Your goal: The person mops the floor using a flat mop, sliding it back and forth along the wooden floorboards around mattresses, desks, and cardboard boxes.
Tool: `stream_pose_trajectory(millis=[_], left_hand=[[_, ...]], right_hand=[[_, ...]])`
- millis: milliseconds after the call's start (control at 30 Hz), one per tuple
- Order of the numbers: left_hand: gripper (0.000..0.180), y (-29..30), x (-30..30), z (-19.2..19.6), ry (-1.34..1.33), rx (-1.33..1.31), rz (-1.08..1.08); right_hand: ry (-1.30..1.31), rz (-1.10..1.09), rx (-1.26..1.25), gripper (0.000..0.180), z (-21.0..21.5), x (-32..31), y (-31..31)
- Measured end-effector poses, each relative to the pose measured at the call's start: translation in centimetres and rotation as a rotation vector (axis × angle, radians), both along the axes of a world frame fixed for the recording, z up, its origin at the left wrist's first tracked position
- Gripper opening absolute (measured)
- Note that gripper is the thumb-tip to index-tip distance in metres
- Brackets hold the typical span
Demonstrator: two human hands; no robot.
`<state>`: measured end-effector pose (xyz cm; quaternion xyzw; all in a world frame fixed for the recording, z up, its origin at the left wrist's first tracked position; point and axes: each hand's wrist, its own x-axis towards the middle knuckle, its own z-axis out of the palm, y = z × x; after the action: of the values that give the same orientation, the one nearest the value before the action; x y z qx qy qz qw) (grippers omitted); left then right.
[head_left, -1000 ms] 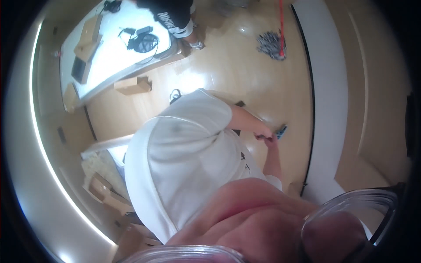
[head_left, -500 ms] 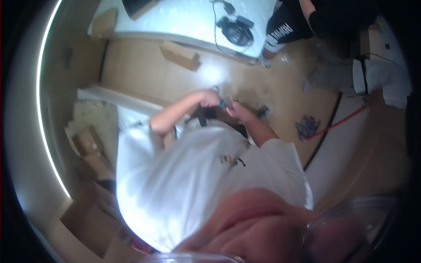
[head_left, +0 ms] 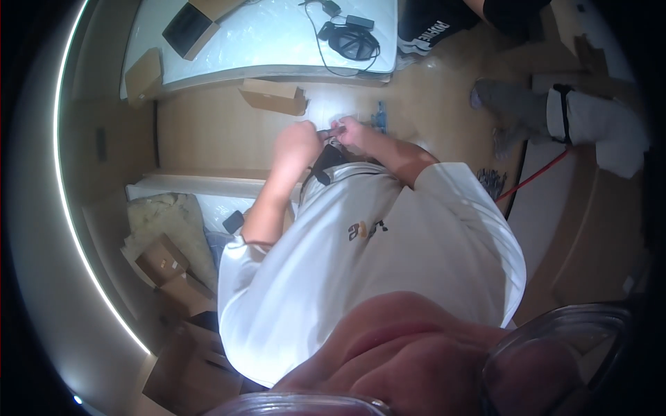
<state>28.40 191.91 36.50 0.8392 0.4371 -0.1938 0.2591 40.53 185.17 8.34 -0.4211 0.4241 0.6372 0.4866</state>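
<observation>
Close together in front of my waist, my left hand (head_left: 300, 142) and my right hand (head_left: 354, 133) are both closed. A small dark piece (head_left: 334, 132) runs between their fingers, too small for me to name. The right fingers pinch it; the left fingertips meet its other end and are partly hidden behind the hand. Below the hands a black flat object (head_left: 326, 165) lies against my lap. Just beyond my right hand several small bluish clear pieces (head_left: 379, 118) stand on the wood-coloured floor (head_left: 201, 132).
An open cardboard box (head_left: 274, 96) lies ahead, before a plastic-wrapped white mattress (head_left: 270, 52) bearing a coiled black cable (head_left: 354, 43). At right are a heap of small metal parts (head_left: 491, 182), a red strip (head_left: 534, 175) and other people's legs (head_left: 513, 104). More boxes (head_left: 163, 260) lie left.
The view has shifted, with the boxes and mattress sitting differently in it. My hands remain close together; the blue bit between them earlier no longer shows there, and a dark piece does.
</observation>
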Motion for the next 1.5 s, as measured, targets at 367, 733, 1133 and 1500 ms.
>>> stream_pose_trajectory(millis=[367,733,1133,1500], left_hand=[[0.024,-13.0,19.5,-1.0,-0.081,-0.154,-0.443],[0.013,-14.2,28.5,-26.9,0.371,-1.995,0.716],[0.008,7.4,21.4,-23.4,0.145,-1.672,0.528],[0.018,25.6,6.7,-17.2,0.097,-1.878,1.353]], right_hand=[[-0.277,0.259,0.339,0.017,-9.5,19.2,-18.7],[-1.346,1.182,0.314,0.009,-15.7,27.9,-26.0],[-1.241,1.41,0.541,0.005,-22.0,24.6,-7.2],[-1.457,1.367,1.119,0.008,-17.2,10.9,20.0]])
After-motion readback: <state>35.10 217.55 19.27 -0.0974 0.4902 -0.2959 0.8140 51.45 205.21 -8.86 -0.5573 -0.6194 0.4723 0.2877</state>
